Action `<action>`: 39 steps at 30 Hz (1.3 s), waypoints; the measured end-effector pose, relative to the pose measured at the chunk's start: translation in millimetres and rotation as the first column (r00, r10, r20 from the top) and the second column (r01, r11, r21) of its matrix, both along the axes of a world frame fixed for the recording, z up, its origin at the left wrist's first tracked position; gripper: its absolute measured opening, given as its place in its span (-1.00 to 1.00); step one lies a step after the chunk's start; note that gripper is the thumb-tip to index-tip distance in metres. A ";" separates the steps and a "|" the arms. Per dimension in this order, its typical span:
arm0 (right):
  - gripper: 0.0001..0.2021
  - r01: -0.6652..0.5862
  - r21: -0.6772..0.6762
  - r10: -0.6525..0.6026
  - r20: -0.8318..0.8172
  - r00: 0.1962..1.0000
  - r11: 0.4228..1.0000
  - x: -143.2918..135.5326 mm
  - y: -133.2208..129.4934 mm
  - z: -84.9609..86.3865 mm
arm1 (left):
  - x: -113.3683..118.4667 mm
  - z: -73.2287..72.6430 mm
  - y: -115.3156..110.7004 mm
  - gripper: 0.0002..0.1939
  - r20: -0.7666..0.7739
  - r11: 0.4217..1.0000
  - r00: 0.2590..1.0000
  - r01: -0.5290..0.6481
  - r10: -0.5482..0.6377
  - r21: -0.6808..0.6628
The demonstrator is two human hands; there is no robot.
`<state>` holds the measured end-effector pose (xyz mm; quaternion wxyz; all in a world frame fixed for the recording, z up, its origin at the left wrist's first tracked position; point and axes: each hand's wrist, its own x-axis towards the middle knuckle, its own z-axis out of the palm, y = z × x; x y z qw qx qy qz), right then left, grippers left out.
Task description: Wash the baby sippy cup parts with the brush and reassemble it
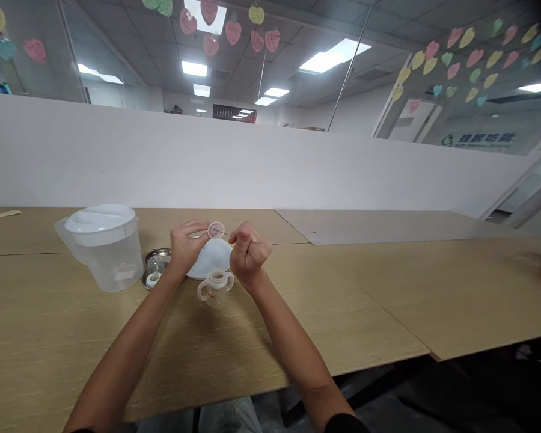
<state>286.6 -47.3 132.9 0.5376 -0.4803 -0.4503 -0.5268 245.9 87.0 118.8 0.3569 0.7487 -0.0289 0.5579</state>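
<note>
Between the thumb and fingers of my left hand (pixel 187 245) is a small round translucent bottle part (pixel 216 230), its open side facing me. My right hand (pixel 249 249) is closed around a thin wire-like rod (pixel 226 233). The rod's far end reaches into the round part; its tip is too small to make out. Below my hands, a clear baby bottle (pixel 216 290) with two side handles stands upright on the table, with a ring at its top. Just behind it lies a white bowl or plate (pixel 211 258), partly hidden by my hands.
To the left stands a large translucent lidded pitcher (pixel 112 258). Beside it, a round metal tray (pixel 145 278) holds a clear container (pixel 155 264) and a small white ringed piece (pixel 153 279). A white partition (pixel 252 162) rises behind the wooden table (pixel 333 313).
</note>
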 end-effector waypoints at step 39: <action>-0.74 0.086 -0.228 -0.132 -0.191 0.973 0.970 17.6 2.8 12.9 | 6.6 -12.0 27.5 -0.78 -0.229 0.994 0.967 0.103 -0.109 -0.037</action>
